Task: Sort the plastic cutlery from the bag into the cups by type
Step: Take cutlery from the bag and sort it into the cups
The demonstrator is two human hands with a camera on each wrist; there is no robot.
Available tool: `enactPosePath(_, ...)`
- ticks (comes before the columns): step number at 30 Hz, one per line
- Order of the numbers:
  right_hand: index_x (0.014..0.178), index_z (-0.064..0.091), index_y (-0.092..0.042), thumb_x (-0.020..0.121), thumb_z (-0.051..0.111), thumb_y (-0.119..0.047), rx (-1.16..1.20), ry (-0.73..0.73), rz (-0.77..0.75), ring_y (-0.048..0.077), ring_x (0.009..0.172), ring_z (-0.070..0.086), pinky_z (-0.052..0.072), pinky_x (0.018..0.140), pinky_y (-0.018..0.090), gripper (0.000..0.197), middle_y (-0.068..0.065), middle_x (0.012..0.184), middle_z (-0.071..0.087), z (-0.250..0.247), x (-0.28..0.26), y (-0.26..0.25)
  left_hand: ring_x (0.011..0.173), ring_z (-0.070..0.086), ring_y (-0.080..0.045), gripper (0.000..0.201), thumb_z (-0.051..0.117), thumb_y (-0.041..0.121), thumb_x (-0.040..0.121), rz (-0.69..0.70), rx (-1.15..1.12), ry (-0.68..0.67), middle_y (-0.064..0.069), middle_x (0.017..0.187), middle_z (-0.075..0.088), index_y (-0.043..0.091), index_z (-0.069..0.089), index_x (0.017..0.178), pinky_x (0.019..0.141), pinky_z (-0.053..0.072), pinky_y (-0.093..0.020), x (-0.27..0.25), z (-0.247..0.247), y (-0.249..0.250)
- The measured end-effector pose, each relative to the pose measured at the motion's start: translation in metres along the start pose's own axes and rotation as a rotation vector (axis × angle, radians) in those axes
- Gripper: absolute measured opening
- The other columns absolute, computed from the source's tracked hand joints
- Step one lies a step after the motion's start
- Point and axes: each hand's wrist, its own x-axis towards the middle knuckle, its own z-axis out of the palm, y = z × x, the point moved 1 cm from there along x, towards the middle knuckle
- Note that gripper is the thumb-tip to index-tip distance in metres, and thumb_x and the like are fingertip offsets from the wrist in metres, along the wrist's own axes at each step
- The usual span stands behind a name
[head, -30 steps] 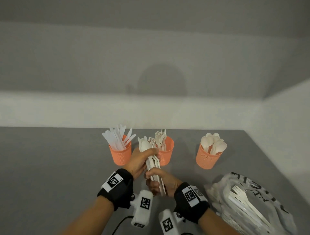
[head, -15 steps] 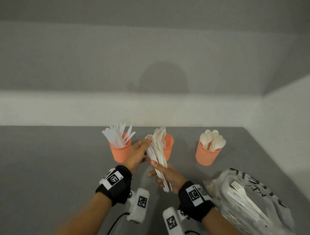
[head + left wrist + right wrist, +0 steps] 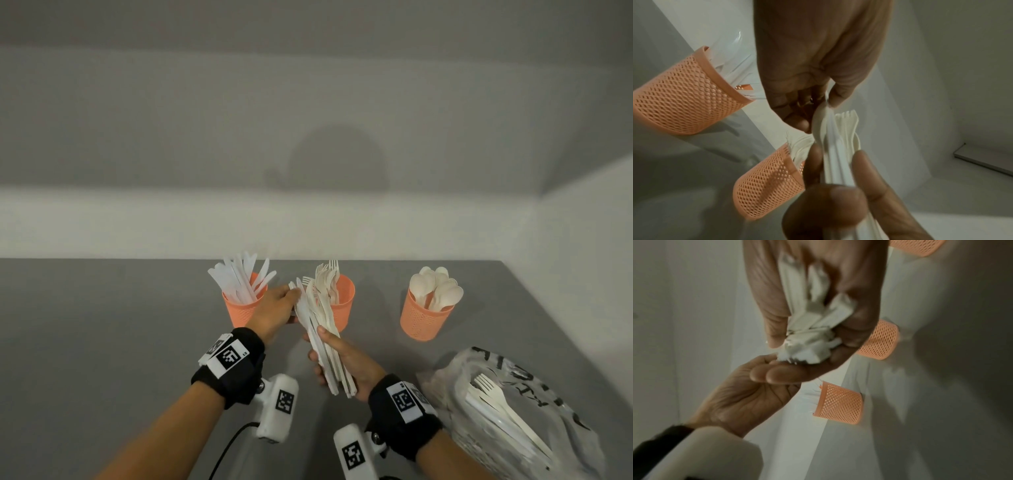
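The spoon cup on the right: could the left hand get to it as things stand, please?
Probably not directly: the left hand pinches the bundle that the right hand grips, and the fork cup stands between it and the spoon cup.

Three orange mesh-patterned cups [image 3: 424, 317] are holding white and cream cutlery [image 3: 322, 329]. The grey table [image 3: 102, 325] is carrying a clear bag [image 3: 534, 387] showing black lettering, possibly handwritten. Black wristbands [image 3: 236, 366] are showing black-and-white square codes.
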Motion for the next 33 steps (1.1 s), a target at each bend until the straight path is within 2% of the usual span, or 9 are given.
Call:
enactPosePath(3, 0.109, 0.054, -0.015, 0.092, 0.048, -0.043, -0.016, 0.035, -0.003, 0.007, 0.048, 0.050, 0.044, 0.047, 0.019, 0.034, -0.002, 0.070, 0.063, -0.002, 0.002, -0.001, 0.079, 0.059, -0.025, 0.029, 0.035, 0.013, 0.098, 0.041, 0.073, 0.031, -0.015, 0.086, 0.062, -0.004, 0.059, 0.096, 0.076, 0.050, -0.033, 0.003, 0.003, 0.001)
enactPosePath(5, 0.113, 0.054, -0.015, 0.093, 0.048, -0.043, -0.031, 0.068, -0.023, 0.008, 0.048, 0.050, 0.044, 0.047, 0.019, 0.035, -0.001, 0.071, 0.066, -0.002, 0.004, -0.002, 0.072, 0.052, -0.024, 0.025, 0.036, 0.011, 0.096, 0.094, 0.121, 0.087, -0.016, 0.076, 0.054, 0.001, 0.055, 0.083, 0.068, 0.044, -0.034, 0.006, 0.007, 0.001)
enactPosePath(7, 0.116, 0.053, -0.015, 0.093, 0.048, -0.040, -0.080, 0.110, -0.069, 0.009, 0.048, 0.050, 0.044, 0.047, 0.020, 0.035, 0.001, 0.071, 0.064, -0.002, 0.005, -0.002, 0.060, 0.041, -0.019, 0.028, 0.037, 0.007, 0.093, 0.138, 0.159, 0.161, -0.008, 0.063, 0.042, 0.009, 0.041, 0.065, 0.060, 0.035, -0.029, 0.008, 0.010, 0.005)
enactPosePath(10, 0.114, 0.054, -0.015, 0.096, 0.046, -0.033, -0.130, 0.153, -0.132, 0.012, 0.047, 0.050, 0.044, 0.047, 0.022, 0.027, 0.004, 0.070, 0.062, 0.000, 0.008, -0.002, 0.055, 0.031, -0.013, 0.036, 0.035, 0.004, 0.093, 0.175, 0.196, 0.231, -0.001, 0.059, 0.033, 0.014, 0.030, 0.059, 0.054, 0.026, -0.026, 0.009, 0.014, 0.011)
enactPosePath(15, 0.102, 0.053, -0.025, 0.097, 0.044, -0.027, -0.177, 0.168, -0.188, 0.013, 0.049, 0.052, 0.046, 0.048, 0.024, 0.011, 0.005, 0.070, 0.062, 0.002, 0.007, -0.003, 0.053, 0.031, -0.012, 0.039, 0.030, 0.004, 0.095, 0.218, 0.278, 0.277, -0.001, 0.058, 0.032, 0.014, 0.029, 0.058, 0.051, 0.025, -0.023, 0.007, 0.017, 0.015)
enactPosePath(20, 0.098, 0.055, -0.023, 0.097, 0.044, -0.026, -0.180, 0.168, -0.180, 0.013, 0.050, 0.053, 0.048, 0.049, 0.025, 0.011, 0.004, 0.069, 0.061, 0.002, 0.007, -0.004, 0.048, 0.026, -0.012, 0.043, 0.036, 0.001, 0.092, 0.327, 0.372, 0.335, 0.000, 0.052, 0.029, 0.015, 0.026, 0.052, 0.043, 0.030, -0.016, 0.010, 0.016, 0.012)
enactPosePath(23, 0.099, 0.055, -0.019, 0.096, 0.046, -0.025, -0.143, 0.196, -0.151, 0.013, 0.051, 0.053, 0.047, 0.048, 0.025, 0.012, 0.003, 0.069, 0.059, -0.001, 0.008, -0.002, 0.047, 0.028, -0.011, 0.041, 0.041, 0.006, 0.092, 0.332, 0.471, 0.316, 0.002, 0.053, 0.031, 0.017, 0.028, 0.055, 0.044, 0.025, -0.018, 0.018, 0.014, 0.001)
enactPosePath(28, 0.114, 0.053, -0.011, 0.093, 0.050, -0.028, -0.107, 0.228, -0.109, 0.013, 0.051, 0.056, 0.048, 0.047, 0.026, 0.027, 0.004, 0.068, 0.057, -0.008, 0.009, -0.001, 0.049, 0.029, -0.009, 0.037, 0.039, 0.013, 0.095, 0.298, 0.504, 0.218, 0.003, 0.058, 0.031, 0.020, 0.028, 0.060, 0.047, 0.022, -0.020, 0.019, 0.016, -0.004)
enactPosePath(33, 0.106, 0.055, -0.018, 0.094, 0.050, -0.028, -0.096, 0.268, -0.147, 0.012, 0.047, 0.053, 0.046, 0.046, 0.024, 0.016, 0.005, 0.063, 0.053, -0.009, 0.008, -0.003, 0.050, 0.042, -0.017, 0.022, 0.032, 0.014, 0.097, 0.200, 0.292, 0.258, -0.003, 0.059, 0.040, 0.014, 0.035, 0.075, 0.048, 0.035, -0.029, 0.010, 0.022, -0.001)
